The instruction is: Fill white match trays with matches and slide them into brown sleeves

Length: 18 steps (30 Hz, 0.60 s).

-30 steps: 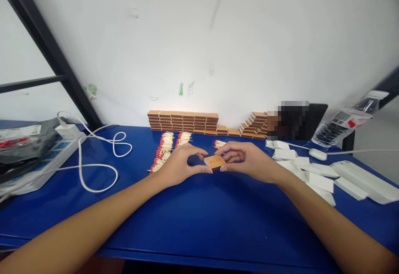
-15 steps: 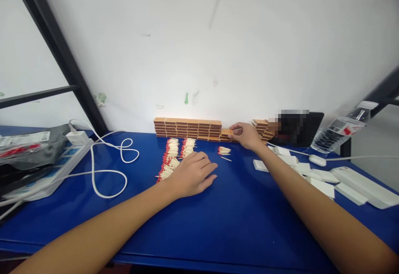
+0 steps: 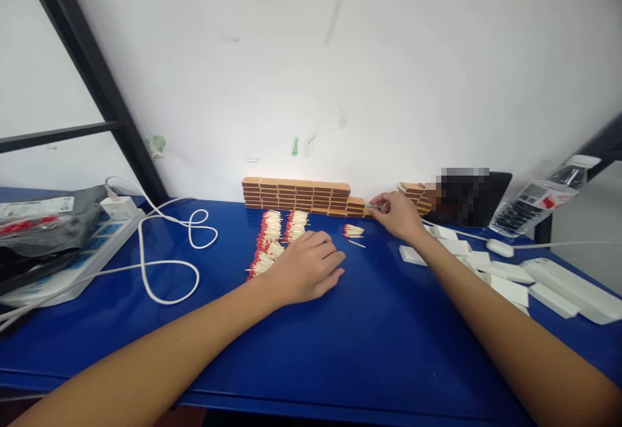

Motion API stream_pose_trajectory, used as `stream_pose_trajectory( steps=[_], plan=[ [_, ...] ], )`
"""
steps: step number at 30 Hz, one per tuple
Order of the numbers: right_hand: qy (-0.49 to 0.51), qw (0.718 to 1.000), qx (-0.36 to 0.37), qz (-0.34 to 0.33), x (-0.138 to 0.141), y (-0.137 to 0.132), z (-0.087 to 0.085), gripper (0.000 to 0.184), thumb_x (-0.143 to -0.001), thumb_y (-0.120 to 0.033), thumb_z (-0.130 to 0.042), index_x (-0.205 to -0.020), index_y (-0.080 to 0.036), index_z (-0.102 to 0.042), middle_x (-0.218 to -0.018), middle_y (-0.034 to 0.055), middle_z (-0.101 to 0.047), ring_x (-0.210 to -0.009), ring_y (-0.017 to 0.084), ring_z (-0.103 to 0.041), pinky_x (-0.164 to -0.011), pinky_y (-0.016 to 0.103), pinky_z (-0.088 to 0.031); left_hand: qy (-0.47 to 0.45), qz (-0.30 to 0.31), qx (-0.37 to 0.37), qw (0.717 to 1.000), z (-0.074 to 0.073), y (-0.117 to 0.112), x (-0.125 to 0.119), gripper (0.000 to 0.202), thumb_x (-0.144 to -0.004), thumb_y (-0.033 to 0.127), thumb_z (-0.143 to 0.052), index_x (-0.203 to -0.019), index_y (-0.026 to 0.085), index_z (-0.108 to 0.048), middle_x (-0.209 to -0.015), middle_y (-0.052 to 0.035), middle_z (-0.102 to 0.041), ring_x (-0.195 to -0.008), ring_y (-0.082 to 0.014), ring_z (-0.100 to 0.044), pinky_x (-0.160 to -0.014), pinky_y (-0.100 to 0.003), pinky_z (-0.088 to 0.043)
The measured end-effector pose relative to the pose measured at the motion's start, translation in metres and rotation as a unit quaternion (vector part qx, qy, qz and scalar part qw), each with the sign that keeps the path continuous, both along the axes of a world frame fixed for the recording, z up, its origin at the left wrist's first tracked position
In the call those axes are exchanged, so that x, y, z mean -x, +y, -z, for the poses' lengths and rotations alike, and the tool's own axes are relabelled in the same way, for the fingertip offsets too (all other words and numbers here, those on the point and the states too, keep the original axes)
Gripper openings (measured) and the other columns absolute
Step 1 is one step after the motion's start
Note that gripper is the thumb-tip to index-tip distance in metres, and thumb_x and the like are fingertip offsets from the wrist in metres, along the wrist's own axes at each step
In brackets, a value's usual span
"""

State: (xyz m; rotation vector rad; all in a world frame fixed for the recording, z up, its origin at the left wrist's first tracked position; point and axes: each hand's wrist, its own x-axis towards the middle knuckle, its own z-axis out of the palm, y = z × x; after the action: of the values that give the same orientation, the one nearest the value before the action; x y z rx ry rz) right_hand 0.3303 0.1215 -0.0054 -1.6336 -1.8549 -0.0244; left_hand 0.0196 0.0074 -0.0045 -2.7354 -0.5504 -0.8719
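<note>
Matchboxes (image 3: 296, 195) stand stacked in a long low wall against the white wall, stepping down at its right end. At that lower step is my right hand (image 3: 396, 214), its thumb and fingers pinched together. A small greyish bit shows at the fingertips, too small to name. My left hand (image 3: 311, 266) lies palm down on the blue table with its fingers loosely stretched, holding nothing. It partly covers a pile of red-tipped matches (image 3: 266, 260). A smaller bunch of matches (image 3: 353, 230) lies between the hands, with one loose match (image 3: 357, 243) in front.
More matchboxes (image 3: 414, 195) are piled right of my right hand, before a dark tablet-like screen (image 3: 479, 200). White blocks (image 3: 505, 288) lie scattered on the right near a tilted water bottle (image 3: 541, 197). At left are a power strip (image 3: 104, 245), a white cable (image 3: 142, 252) and a grey bag (image 3: 72, 226).
My right hand has shifted slightly right along the matchbox row, off the box it was touching, which now shows uncovered. My left hand stays in place. The view has moved a little.
</note>
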Motion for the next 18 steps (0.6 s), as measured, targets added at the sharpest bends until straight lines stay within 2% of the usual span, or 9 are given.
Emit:
stream_pose_trajectory(
  steps=[4,6,12,18],
  plan=[
    [-0.125,0.992,-0.016,-0.017,0.000,0.000,0.010,0.029,-0.088,-0.036,-0.072,-0.107,-0.017,-0.081,-0.104,0.0161,-0.072,-0.108,0.036,-0.064,-0.100,0.048,-0.049,-0.008,0.013,-0.005,1.000,0.003,0.000,-0.001,0.020,-0.105,0.028,-0.058,-0.110,0.012,-0.070,-0.097,-0.0106,-0.070,-0.099,-0.0266,-0.062,-0.088,-0.042,-0.054],
    [-0.140,0.990,-0.013,-0.020,0.003,0.001,0.014,0.025,-0.089,-0.034,-0.072,-0.104,-0.017,-0.082,-0.101,0.0154,-0.072,-0.110,0.036,-0.063,-0.105,0.048,-0.046,-0.007,0.013,-0.008,1.000,0.003,-0.001,-0.001,0.020,-0.105,0.028,-0.059,-0.110,0.012,-0.070,-0.097,-0.0106,-0.070,-0.099,-0.0268,-0.062,-0.088,-0.042,-0.054],
    [-0.158,0.987,-0.013,0.008,0.012,0.000,0.017,0.024,-0.091,-0.036,-0.071,-0.103,-0.017,-0.080,-0.104,0.0153,-0.070,-0.111,0.036,-0.058,-0.101,0.046,-0.045,0.006,0.022,0.000,1.000,0.002,-0.002,0.000,0.020,-0.105,0.028,-0.058,-0.111,0.012,-0.070,-0.099,-0.0115,-0.071,-0.101,-0.0273,-0.063,-0.089,-0.043,-0.054],
    [-0.160,0.986,-0.008,0.037,0.020,0.000,0.017,0.020,-0.093,-0.037,-0.071,-0.087,-0.020,-0.078,-0.099,0.0138,-0.070,-0.109,0.035,-0.058,-0.096,0.044,-0.045,0.001,0.032,0.021,0.999,0.004,-0.002,0.000,0.019,-0.105,0.027,-0.060,-0.111,0.012,-0.070,-0.099,-0.0109,-0.070,-0.101,-0.0264,-0.063,-0.090,-0.042,-0.054]
  ],
)
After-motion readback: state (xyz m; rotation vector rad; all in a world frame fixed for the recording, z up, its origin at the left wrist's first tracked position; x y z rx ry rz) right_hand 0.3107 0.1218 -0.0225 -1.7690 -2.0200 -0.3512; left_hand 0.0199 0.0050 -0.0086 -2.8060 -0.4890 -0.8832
